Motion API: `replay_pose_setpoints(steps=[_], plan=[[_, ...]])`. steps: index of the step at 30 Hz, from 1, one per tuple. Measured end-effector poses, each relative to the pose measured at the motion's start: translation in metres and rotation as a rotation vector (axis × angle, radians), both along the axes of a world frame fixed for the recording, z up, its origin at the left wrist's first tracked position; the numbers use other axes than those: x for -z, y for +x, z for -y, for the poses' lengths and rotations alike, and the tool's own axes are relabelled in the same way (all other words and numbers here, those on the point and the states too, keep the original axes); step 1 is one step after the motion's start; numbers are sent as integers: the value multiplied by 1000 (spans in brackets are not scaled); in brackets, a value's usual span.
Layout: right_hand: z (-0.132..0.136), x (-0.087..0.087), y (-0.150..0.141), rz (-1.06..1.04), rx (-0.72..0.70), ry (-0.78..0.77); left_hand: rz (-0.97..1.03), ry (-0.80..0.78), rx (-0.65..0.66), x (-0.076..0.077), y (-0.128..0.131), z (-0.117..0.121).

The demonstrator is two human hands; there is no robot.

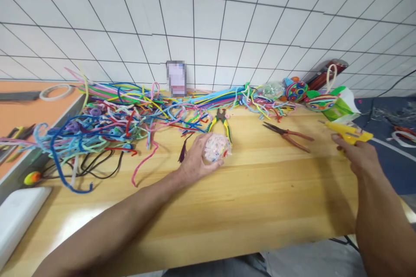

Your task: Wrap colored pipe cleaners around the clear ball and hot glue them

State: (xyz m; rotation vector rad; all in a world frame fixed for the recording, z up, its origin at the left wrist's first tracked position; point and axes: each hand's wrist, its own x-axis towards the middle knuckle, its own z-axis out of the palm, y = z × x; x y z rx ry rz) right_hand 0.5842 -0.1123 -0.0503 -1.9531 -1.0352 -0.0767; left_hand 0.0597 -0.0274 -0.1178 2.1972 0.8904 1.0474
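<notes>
My left hand [195, 159] curls around a clear, round ball [217, 148] with coloured bits in it, over the middle of the wooden table. My right hand [359, 156] grips a yellow glue gun [349, 133] at the table's right edge, its nozzle toward the left. Just behind the ball lie pliers [221, 122] with yellow-green handles. Long-nose pliers [287, 134] with reddish-brown handles rest between my two hands. A dark tassel [183, 151] is close to my left fingers.
Tangled pipe cleaners [97, 125] cover the back left. A phone [176, 78] leans on the tiled wall. Decorated balls [296, 91] and a green-white packet [341, 104] are at the back right. A white box-like object [22, 216] is at left; a blue surface [390, 147] adjoins the table.
</notes>
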Motion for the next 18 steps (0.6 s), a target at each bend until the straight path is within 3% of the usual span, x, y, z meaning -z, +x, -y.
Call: replay_pose_setpoints(steps=[4, 6, 8, 14, 18], plan=[[-9, -17, -53, -252, -83, 35, 4, 14, 41, -1, -1, 1], [-15, -24, -93, -388, -231, 85, 1, -4, 40, -2, -1, 2], [-21, -26, -132, -379, -349, 66, 1, -16, 44, -2, -2, 2], [-33, -10, -214, -364, -453, -154, -12, -58, 27, -1, -4, 3], [-33, 1, -249, -277, -585, -116, -29, -82, 26, -1, -4, 2]])
